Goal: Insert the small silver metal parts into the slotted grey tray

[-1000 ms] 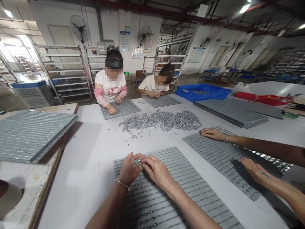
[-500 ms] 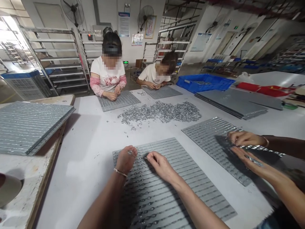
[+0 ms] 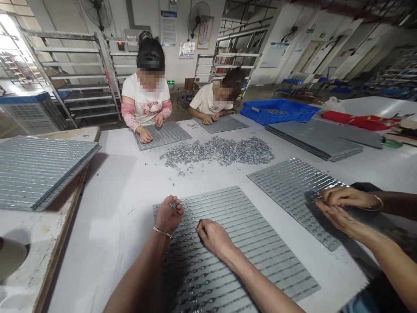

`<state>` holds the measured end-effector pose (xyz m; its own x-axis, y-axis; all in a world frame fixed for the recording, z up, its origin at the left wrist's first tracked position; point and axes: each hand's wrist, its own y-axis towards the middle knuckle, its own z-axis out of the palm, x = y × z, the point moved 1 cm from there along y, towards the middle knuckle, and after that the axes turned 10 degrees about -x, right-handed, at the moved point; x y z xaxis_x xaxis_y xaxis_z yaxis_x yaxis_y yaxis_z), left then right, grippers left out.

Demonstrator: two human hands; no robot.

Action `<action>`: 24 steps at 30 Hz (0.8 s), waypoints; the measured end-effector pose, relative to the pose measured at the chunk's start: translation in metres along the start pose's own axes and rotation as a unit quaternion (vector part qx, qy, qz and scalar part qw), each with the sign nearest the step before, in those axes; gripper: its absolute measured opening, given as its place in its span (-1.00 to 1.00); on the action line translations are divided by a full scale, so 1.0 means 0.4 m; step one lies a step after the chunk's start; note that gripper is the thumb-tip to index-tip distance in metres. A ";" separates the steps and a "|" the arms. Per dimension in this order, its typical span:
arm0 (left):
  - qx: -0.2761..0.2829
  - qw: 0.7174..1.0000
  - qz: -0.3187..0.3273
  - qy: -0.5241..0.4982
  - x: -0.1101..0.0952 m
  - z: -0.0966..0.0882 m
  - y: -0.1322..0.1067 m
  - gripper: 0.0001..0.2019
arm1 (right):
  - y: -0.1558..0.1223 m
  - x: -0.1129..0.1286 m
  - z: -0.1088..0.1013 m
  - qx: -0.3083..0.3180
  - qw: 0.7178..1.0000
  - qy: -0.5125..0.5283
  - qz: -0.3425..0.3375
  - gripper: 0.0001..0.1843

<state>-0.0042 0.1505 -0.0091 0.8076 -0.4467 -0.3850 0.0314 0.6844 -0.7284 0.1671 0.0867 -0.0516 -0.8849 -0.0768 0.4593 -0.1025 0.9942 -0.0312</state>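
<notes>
Plates (image 3: 48,169) lie stacked past the left edge of the worktop (image 3: 124,187), and behind them stands a crate (image 3: 31,114), its contents hidden from us. Our left hand (image 3: 168,216) is raised over the far left corner of our board (image 3: 257,248), curled around loose pieces (image 3: 175,204). The board lies under both hands at the worktop's near side, its long axis running away from us and leaning left at the far end. Our right hand (image 3: 213,237) is nearer its surface, low over the left half; whether the fingertips pinch a piece or touch the board, we cannot tell. Beyond, a pile (image 3: 221,150) of pieces spreads across the worktop's middle. To its right, toward the far edge, a blue bin (image 3: 283,119) holds more pieces. By the worktop's right edge, a co-worker's hands (image 3: 348,198) meet over another board (image 3: 282,180).
</notes>
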 end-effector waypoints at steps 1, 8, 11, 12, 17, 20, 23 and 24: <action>0.000 1.000 -0.002 0.001 0.000 0.000 0.001 -0.75 | 0.001 -0.001 -0.002 0.005 1.000 -0.003 -0.001 -0.77; 0.001 1.000 -0.012 0.004 0.006 -0.002 0.008 -0.75 | 0.021 0.000 -0.022 0.045 0.998 -0.026 -0.022 -0.77; -0.001 1.000 -0.016 0.007 0.012 -0.002 0.011 -0.76 | 0.026 0.002 -0.019 0.037 0.998 -0.041 -0.022 -0.80; -0.001 1.000 -0.018 0.007 0.014 -0.002 0.011 -0.76 | 0.025 0.001 -0.015 0.032 0.998 -0.040 -0.021 -0.81; 0.005 1.000 -0.009 0.012 0.026 0.001 0.005 -0.77 | 0.014 -0.014 0.001 -0.012 1.000 0.022 -0.010 -0.89; 0.014 1.000 0.001 0.014 0.037 0.006 0.001 -0.72 | 0.009 -0.003 -0.014 -0.084 0.990 0.109 -0.009 -0.84; 0.021 1.000 0.005 0.010 0.049 0.014 -0.005 -0.64 | 0.015 0.033 -0.047 -0.168 0.969 0.175 -0.056 -0.76; 0.023 1.000 0.002 0.013 0.053 0.017 -0.009 -0.62 | 0.020 0.049 -0.057 -0.178 0.963 0.185 -0.084 -0.78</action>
<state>0.0169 0.1425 -0.0109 0.7928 -0.4574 -0.4029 0.0556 0.7125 -0.6994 0.1594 0.0947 -0.0224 -0.6405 -0.2727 0.7179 -0.0102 0.9378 0.3471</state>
